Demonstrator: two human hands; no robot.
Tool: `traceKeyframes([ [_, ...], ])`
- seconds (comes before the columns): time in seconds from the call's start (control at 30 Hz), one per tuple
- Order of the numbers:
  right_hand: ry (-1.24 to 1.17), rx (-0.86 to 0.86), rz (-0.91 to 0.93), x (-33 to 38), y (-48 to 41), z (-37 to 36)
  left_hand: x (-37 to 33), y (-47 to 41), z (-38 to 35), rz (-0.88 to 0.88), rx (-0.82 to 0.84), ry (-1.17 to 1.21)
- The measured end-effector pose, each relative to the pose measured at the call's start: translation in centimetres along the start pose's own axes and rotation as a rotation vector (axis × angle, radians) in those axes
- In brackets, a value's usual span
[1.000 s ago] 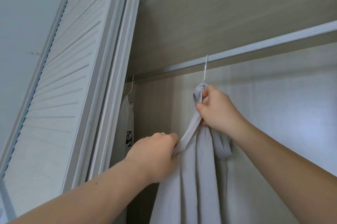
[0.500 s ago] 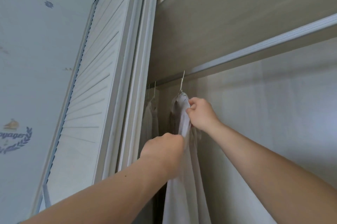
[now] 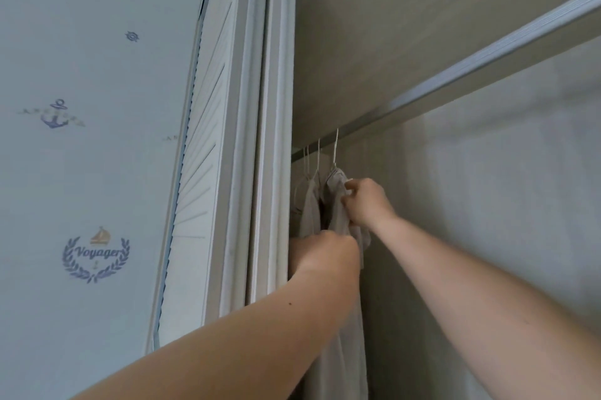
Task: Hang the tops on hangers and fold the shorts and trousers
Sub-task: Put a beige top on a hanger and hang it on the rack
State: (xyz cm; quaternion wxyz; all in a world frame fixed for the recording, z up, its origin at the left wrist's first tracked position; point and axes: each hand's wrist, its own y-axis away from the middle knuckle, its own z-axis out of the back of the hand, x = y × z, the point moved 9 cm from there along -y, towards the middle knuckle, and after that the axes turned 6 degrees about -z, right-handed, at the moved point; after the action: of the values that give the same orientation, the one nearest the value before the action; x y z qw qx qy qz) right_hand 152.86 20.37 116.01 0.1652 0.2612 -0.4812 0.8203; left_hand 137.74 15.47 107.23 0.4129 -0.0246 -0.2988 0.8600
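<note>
A light grey top (image 3: 338,211) hangs on a white hanger (image 3: 335,152) hooked over the wardrobe rail (image 3: 455,74), far to the left of the rail. My right hand (image 3: 364,201) grips the top's shoulder just under the hook. Lower down, my left hand (image 3: 328,253) holds the cloth of the same top in a fist. The rest of the top drops behind my left forearm.
Other white hangers (image 3: 312,159) with a pale garment (image 3: 309,211) hang tight against the grey top on its left. A white louvred sliding door (image 3: 208,172) and its frame stand left of the opening. A shelf underside (image 3: 422,9) lies above the rail.
Both hands have slid the grey top on its hanger leftward along the rail, up against the other hanging clothes. The camera has turned left, showing more wallpaper.
</note>
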Motion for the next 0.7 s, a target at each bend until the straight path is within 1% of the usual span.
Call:
traceKeyframes([
  [0.1,-0.054,0.019,-0.015,-0.7,-0.4,-1.2,0.3,-0.3,-0.6,0.003,0.022,-0.034],
  [0.27,-0.070,-0.001,0.023,-1.6,0.3,-1.5,0.1,0.1,-1.0,0.002,0.003,-0.118],
  [0.33,-0.130,0.028,0.038,-1.6,1.3,-1.2,-0.1,0.7,-0.8,-0.019,0.001,-0.145],
  [0.43,-0.099,0.020,0.091,-1.5,3.5,0.2,-0.9,2.3,-0.1,-0.074,-0.019,-0.198],
  [0.53,-0.103,0.030,0.144,-1.1,6.8,1.8,-1.9,4.9,1.0,-0.157,-0.074,-0.261],
  [0.63,-0.068,0.070,0.239,0.5,10.9,2.9,-3.3,8.8,2.5,-0.289,-0.234,-0.353],
  [0.7,-0.053,0.078,0.283,1.9,13.7,3.5,-2.9,11.6,3.1,-0.328,-0.301,-0.327],
])
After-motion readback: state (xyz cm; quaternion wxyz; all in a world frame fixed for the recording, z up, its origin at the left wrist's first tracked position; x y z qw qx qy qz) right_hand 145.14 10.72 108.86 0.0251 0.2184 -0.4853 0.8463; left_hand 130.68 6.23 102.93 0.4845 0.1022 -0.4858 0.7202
